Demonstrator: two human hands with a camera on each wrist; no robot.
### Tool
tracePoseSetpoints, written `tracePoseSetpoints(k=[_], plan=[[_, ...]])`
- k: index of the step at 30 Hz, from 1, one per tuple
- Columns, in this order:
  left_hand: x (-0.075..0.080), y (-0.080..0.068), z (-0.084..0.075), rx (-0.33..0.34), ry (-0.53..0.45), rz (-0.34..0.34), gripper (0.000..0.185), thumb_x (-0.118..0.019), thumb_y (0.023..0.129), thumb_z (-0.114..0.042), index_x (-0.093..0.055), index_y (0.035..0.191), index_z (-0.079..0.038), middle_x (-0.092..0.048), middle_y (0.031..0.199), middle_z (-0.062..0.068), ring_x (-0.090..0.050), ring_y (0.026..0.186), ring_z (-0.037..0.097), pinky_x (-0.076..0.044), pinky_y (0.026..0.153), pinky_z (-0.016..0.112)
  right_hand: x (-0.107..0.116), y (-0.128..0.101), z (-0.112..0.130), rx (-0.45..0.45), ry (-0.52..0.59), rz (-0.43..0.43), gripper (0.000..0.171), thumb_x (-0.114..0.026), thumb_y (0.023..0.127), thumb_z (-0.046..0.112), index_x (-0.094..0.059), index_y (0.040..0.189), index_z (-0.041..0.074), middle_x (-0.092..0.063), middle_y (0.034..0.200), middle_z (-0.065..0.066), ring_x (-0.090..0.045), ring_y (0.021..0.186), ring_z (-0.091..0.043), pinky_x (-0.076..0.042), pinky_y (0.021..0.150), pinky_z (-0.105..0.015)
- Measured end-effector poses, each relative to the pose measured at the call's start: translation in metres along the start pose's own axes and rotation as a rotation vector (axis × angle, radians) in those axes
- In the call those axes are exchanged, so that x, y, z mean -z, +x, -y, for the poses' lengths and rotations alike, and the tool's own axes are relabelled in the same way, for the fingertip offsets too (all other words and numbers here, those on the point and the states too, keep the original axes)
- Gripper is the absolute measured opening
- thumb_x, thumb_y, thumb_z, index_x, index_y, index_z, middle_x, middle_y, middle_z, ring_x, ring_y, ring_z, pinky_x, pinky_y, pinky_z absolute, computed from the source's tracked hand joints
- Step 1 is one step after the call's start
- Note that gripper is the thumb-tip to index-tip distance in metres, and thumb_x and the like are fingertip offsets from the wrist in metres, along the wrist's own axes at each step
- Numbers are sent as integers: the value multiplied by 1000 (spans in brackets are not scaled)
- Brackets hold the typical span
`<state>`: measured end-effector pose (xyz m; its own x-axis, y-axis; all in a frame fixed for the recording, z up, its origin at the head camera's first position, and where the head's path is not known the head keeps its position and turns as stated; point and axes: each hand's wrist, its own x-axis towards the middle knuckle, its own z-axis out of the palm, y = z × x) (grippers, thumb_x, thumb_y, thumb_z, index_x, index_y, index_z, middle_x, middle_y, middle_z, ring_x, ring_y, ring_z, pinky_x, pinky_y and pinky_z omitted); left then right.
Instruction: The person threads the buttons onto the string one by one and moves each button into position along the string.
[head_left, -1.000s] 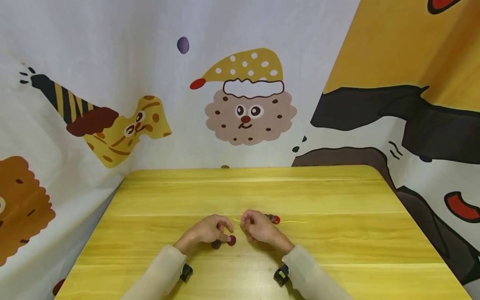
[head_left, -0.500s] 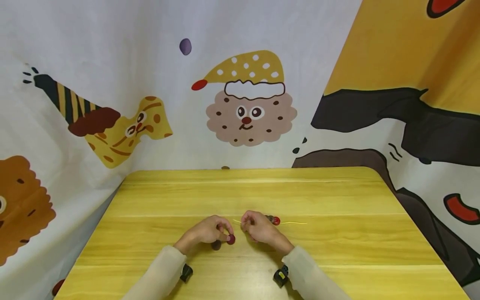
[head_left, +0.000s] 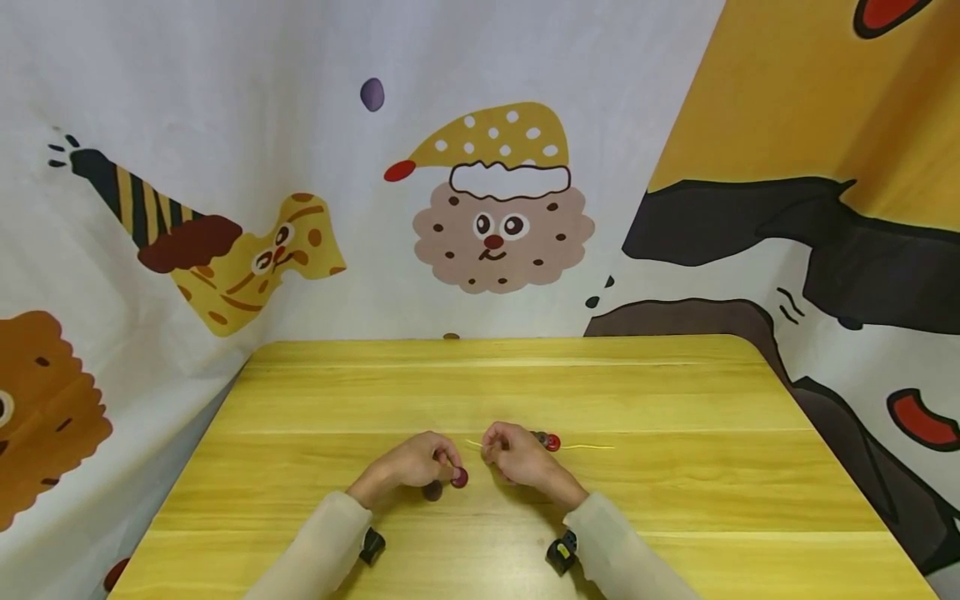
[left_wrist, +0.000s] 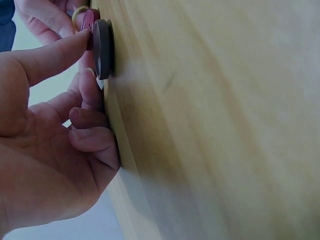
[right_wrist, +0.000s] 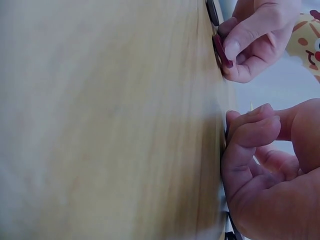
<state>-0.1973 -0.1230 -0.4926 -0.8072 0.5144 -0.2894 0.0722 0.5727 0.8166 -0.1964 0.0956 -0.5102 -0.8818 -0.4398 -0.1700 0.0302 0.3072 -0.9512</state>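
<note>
Head view. Yellow wooden worktop (head_left: 495, 392), backed by a cartoon-printed cloth (head_left: 225, 125). Left hand (head_left: 411, 463): fingers curled, tips pinching a dark red button (head_left: 459, 477) just above the worktop. Dark brown button (head_left: 432, 491): flat on the worktop, just beside the red one, under the left hand. Right hand (head_left: 519, 457): fingers curled, pinching a thin yellow cord (head_left: 588, 446) whose short end sticks out towards the left hand. Cord runs right along the worktop; red threaded button (head_left: 552, 442) and a darker one sit on it, just behind the right hand. Black wrist devices on both sleeves.

Left wrist view. Left hand (left_wrist: 47, 135): forefinger on the edge of the dark red button (left_wrist: 88, 25), lower fingers curled against the worktop (left_wrist: 215, 120). Dark brown button (left_wrist: 102, 48) flat on the worktop, touching the red one.

Right wrist view. Right hand (right_wrist: 265, 165): fingers bent, tips against the worktop (right_wrist: 110, 120); cord barely visible. Left hand (right_wrist: 255, 35) pinches the dark red button (right_wrist: 221, 51) at the worktop.
</note>
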Motion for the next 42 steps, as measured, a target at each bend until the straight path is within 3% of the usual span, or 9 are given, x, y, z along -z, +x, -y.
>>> tracePoseSetpoints(k=[8, 18, 35, 42], plan=[[0, 0, 0, 10, 4, -5, 10, -66, 95, -16, -69, 91, -8, -54, 69, -1, -44, 59, 12, -35, 53, 25, 0, 0, 1, 2, 7, 7, 11, -45, 97, -7, -56, 98, -7, -54, 72, -6, -40, 46, -10, -35, 43, -23], [-1, 1, -3, 15, -2, -48, 12, -64, 93, -16, -69, 86, -8, -53, 67, -2, -44, 59, 12, -36, 55, 27, 4, -4, 1, -17, -4, -28, 10, -52, 96, -1, -61, 97, -3, -58, 76, -11, -43, 48, -11, -37, 43, -24], [0, 0, 3, 6, -67, -88, 12, -65, 93, -16, -71, 89, -7, -62, 84, 1, -51, 77, 17, -41, 68, 31, 4, -7, 4, 0, 25, -37, 10, -57, 91, -4, -66, 90, 0, -63, 75, -15, -42, 46, -11, -35, 41, -23], [2, 1, 3, 40, -74, -100, 11, -65, 94, -18, -71, 90, -9, -61, 89, 2, -50, 78, 18, -40, 67, 32, 9, -7, 10, 19, -40, -74, 12, -59, 92, -2, -70, 90, 2, -67, 76, -17, -44, 46, -10, -34, 40, -21]])
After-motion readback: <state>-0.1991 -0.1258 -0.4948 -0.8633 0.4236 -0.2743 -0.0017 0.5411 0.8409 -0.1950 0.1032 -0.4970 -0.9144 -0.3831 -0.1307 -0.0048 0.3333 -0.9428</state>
